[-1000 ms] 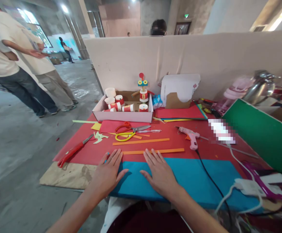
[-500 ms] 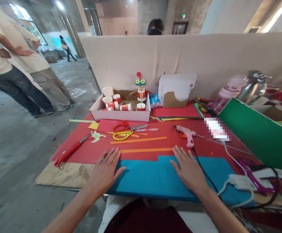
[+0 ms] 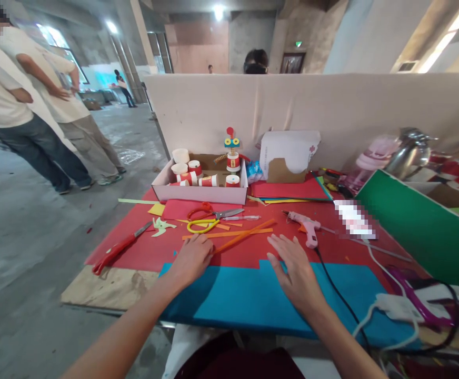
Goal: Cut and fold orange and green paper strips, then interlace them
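Note:
Pinched in my left hand (image 3: 193,259) is one end of an orange paper strip (image 3: 245,237). It slants up and to the right, its far end crossing above a second orange strip (image 3: 192,237) that lies on the red paper (image 3: 135,252). My right hand (image 3: 292,266) is open with fingers spread, to the right of the held strip and over the edge of the blue paper (image 3: 229,295). A pink glue gun (image 3: 307,226) lies just beyond my right hand. Scissors with red and yellow handles (image 3: 209,218) rest past my left hand.
A shallow white box (image 3: 201,195) holds paper cups and a small cup figure. Red-handled scissors (image 3: 115,252) lie at left. On the right are a green board (image 3: 407,226), a power strip with cables (image 3: 399,308) and a metal jug (image 3: 413,150). Two people (image 3: 51,105) stand at left.
My left hand has closed on the nearer orange strip and lifted it, so it now slants across the other. My right hand has come off the strip's right end. The view has tipped up slightly.

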Available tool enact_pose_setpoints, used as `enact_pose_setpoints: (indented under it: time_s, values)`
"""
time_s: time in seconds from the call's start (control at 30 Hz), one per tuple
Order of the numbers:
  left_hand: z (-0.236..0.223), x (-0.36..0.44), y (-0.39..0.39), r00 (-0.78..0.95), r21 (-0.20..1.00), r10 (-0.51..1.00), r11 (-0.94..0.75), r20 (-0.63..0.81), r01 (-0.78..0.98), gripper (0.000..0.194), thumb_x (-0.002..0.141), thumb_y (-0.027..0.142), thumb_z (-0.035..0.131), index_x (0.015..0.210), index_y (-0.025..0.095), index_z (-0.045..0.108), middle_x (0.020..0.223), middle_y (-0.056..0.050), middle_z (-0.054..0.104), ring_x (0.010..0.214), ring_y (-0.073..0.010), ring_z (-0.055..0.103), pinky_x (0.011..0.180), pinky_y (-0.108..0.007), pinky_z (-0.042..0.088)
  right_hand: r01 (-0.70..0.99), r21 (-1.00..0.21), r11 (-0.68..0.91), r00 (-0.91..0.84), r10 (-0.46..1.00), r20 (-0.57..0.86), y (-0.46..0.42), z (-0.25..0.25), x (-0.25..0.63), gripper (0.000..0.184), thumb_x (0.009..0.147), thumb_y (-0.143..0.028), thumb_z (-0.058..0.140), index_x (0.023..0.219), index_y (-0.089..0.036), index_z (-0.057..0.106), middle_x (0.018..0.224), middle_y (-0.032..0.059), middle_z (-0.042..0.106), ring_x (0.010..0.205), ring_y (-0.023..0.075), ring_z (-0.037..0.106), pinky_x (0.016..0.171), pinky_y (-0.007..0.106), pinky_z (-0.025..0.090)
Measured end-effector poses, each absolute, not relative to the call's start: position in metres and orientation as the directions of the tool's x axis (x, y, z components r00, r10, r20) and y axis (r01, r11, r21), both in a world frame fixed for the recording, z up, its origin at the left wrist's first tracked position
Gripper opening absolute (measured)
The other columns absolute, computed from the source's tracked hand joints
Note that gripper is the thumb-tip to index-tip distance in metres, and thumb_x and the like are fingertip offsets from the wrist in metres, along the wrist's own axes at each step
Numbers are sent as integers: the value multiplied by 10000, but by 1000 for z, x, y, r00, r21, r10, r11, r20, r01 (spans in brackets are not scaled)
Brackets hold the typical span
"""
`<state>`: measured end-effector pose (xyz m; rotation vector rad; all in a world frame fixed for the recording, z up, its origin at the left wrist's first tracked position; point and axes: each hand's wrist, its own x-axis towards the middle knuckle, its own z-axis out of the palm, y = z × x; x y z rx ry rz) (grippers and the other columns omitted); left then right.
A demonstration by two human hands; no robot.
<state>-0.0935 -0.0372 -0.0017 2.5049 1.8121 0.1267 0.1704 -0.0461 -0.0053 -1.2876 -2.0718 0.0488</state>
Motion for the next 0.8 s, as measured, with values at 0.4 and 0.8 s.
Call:
enact_pose_setpoints:
  time_s: [0.4,0.8]
  values:
    - [44,-96,63,252,-82,959,-243,129,966,149,892,156,487,878,185,633,992,-106,664,1025,-294,564,834,-406,428,183,-914,362,275,874,402,22,18,123,486,900,-628,410,697,-214,562,463,-67,350,403,99,305,395,242,242]
    - [13,-69,57,155,109,908,-213,390,971,300,990,293,368,872,177,619,839,-82,663,784,-195,603,600,-269,369,-71,-918,390,-17,920,392,7,37,99,332,772,-523,666,673,-218,580,532,-44,502,479,110,439,492,249,382]
